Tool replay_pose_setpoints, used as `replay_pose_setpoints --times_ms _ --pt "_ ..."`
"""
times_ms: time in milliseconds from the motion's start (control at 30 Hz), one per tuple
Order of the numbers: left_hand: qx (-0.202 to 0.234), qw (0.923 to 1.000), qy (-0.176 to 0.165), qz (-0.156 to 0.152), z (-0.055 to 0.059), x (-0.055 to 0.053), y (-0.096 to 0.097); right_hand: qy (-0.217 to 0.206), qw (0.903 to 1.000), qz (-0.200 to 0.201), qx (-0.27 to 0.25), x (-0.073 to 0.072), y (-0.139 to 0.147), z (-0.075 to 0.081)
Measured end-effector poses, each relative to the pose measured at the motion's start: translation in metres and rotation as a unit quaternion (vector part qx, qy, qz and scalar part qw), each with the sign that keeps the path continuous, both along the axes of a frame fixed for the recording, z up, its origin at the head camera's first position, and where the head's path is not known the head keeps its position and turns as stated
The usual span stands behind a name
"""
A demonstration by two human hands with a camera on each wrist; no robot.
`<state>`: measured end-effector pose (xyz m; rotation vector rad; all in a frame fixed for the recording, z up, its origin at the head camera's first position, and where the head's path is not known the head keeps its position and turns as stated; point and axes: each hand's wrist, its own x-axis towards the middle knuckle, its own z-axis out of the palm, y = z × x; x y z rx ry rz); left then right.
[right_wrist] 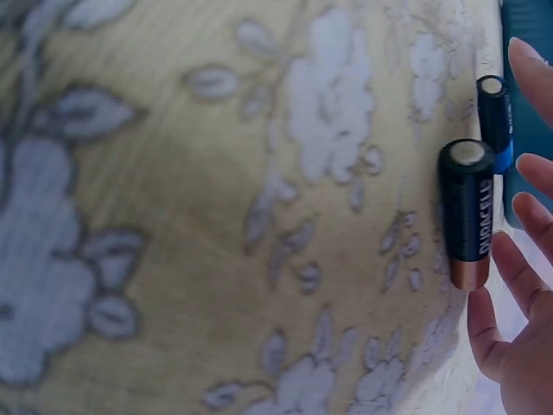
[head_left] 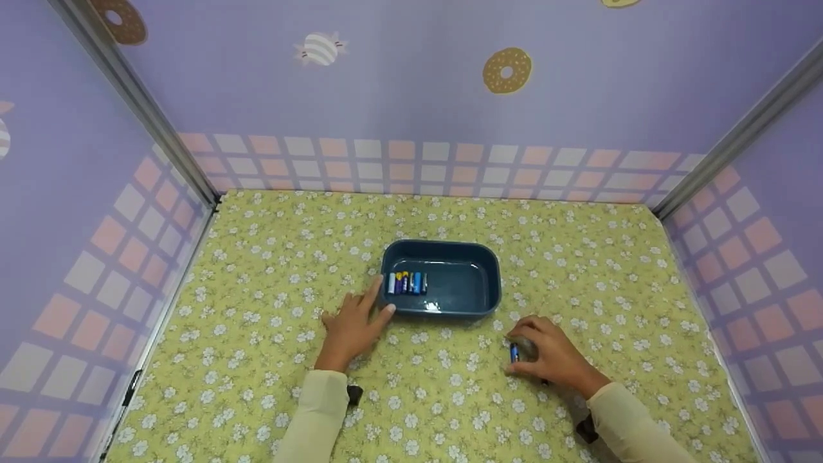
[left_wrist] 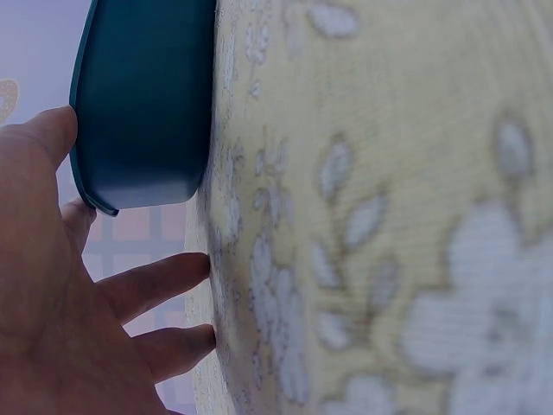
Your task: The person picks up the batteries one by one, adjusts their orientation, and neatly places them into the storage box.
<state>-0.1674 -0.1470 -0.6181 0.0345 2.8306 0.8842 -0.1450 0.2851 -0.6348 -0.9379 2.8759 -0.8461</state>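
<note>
My left hand [head_left: 353, 328] rests at the near left corner of a dark blue-green plastic box [head_left: 460, 308]. Its thumb [left_wrist: 54, 131] and index fingertip touch the rim, while other fingertips meet the cloth. Inside, along the left wall, several batteries [head_left: 404, 283] lie side by side in a row. To the right of the box, my right hand [head_left: 553, 350] arches low over the cloth, thumb and index finger at either end of a blue battery [head_left: 514, 352]. Nearer the wrist lies a black and copper Duracell battery [right_wrist: 467, 212], mostly hidden under the hand in the head view.
A yellow floral cloth [head_left: 270, 244] covers the table. Purple walls with a pink and white checked band [head_left: 402, 151] enclose the back and both sides, with metal posts [head_left: 739, 116] at the back corners.
</note>
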Motion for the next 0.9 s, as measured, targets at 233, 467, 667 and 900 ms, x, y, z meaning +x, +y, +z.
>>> replay_pose_setpoints --times_ms 233,467,667,900 --pt "0.0 1.0 0.0 -0.001 0.0013 0.0001 0.0 -0.023 0.9997 -0.005 -0.003 0.0006 0.0004 -0.0015" --pt "-0.004 1.0 0.001 -0.001 -0.0004 -0.0014 0.0007 -0.028 0.9996 -0.008 0.001 0.0004 -0.0001 -0.0012" --pt "-0.007 1.0 0.0 0.001 -0.0003 -0.0015 0.0011 -0.031 0.9995 -0.007 0.004 0.0005 0.002 -0.0003" --pt "-0.008 1.0 0.003 0.004 0.0 -0.001 0.0015 -0.035 0.9993 -0.01 0.007 0.0003 0.0033 -0.0006"
